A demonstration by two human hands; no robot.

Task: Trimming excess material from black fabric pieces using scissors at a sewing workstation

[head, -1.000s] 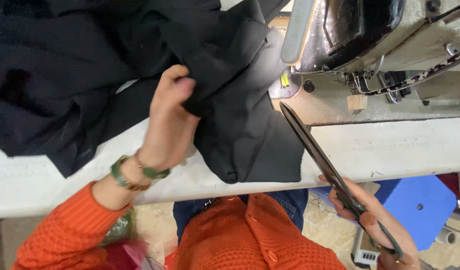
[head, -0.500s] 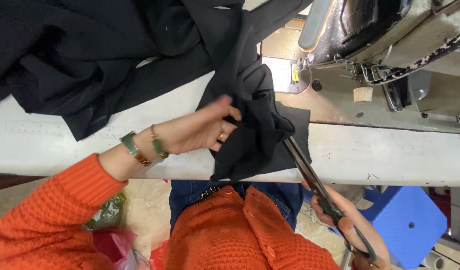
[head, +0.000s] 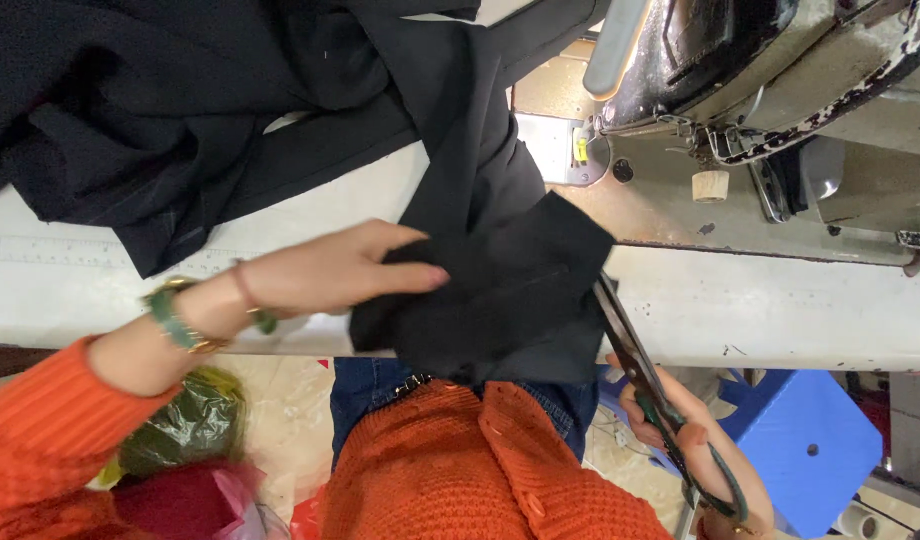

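Note:
Black fabric [head: 280,110] lies heaped across the white sewing table [head: 780,310], and a folded corner of it hangs over the near edge. My left hand [head: 340,268] pinches that corner from the left, fingers flat on the cloth. My right hand [head: 695,445], below the table edge, grips the green handles of long scissors [head: 635,350]. The blades point up to the fabric corner's right edge and touch it. I wear an orange knitted cardigan and a green bangle on the left wrist.
An industrial sewing machine [head: 740,70] stands at the upper right, with its metal plate [head: 550,140] just beyond the fabric. A blue plastic stool [head: 820,440] is on the floor at the right. A green bag [head: 185,425] and red cloth lie at lower left.
My left hand has pulled the fabric corner down toward me, over the table edge. The scissors have risen and closed in on the corner's right side.

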